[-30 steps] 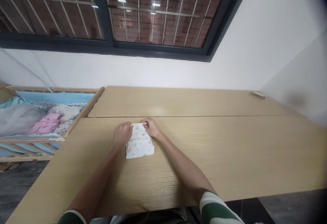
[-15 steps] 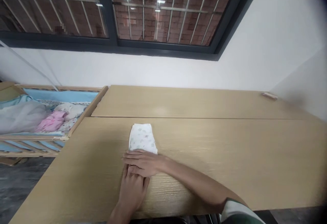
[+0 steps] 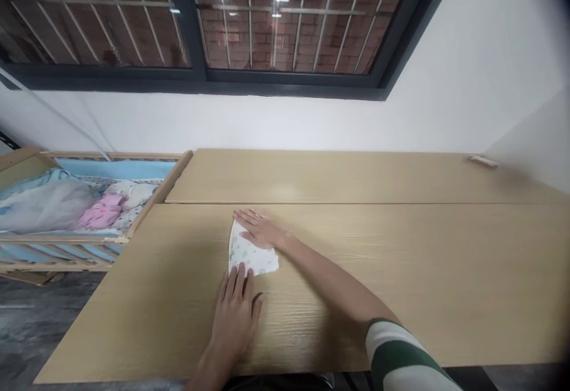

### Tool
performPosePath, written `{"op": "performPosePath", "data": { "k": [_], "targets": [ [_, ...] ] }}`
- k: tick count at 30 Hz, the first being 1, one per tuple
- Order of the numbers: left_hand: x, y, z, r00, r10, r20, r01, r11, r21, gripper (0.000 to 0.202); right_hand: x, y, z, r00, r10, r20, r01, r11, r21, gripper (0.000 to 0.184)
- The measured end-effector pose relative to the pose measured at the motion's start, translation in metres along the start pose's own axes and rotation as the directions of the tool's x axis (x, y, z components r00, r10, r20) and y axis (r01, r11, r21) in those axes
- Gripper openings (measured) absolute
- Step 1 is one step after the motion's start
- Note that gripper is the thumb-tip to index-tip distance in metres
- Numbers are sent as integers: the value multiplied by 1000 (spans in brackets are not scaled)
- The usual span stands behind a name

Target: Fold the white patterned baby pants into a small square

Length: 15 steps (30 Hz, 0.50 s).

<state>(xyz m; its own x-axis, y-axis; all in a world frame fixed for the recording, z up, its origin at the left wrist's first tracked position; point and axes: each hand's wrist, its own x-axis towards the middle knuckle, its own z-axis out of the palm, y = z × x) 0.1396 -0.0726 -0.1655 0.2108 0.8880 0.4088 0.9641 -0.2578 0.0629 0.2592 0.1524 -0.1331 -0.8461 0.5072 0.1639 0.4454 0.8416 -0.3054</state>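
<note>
A small folded white cloth with a faint printed pattern (image 3: 249, 255) lies on the light wooden table (image 3: 401, 272). My right hand (image 3: 259, 229) lies flat and open across the cloth's far end, fingers pointing left. My left hand (image 3: 235, 314) rests flat on the table at the cloth's near edge, its fingertips touching the cloth, fingers stretched out.
A wooden cot (image 3: 146, 198) stands against the table's left end, holding a grey net, a pink garment (image 3: 101, 213) and pale bedding. A small flat wooden piece (image 3: 482, 161) lies at the table's far right. A white wall and barred window are behind.
My right hand slid from the cloth's near edge up onto its far end. My left hand stayed near the front edge, now uncovered. Earlier both hands were at the far end.
</note>
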Motion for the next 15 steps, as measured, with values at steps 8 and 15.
{"op": "performPosePath", "data": {
  "k": [8, 15],
  "targets": [
    [21, -56, -5, 998, 56, 21, -52, 986, -161, 31, -62, -46, -32, 991, 115, -71, -110, 991, 71, 49],
    [49, -89, -2, 993, 39, 107, 5, 925, -380, 30, -110, -50, -32, 989, 92, 112, -107, 986, 130, 70]
  ]
}}
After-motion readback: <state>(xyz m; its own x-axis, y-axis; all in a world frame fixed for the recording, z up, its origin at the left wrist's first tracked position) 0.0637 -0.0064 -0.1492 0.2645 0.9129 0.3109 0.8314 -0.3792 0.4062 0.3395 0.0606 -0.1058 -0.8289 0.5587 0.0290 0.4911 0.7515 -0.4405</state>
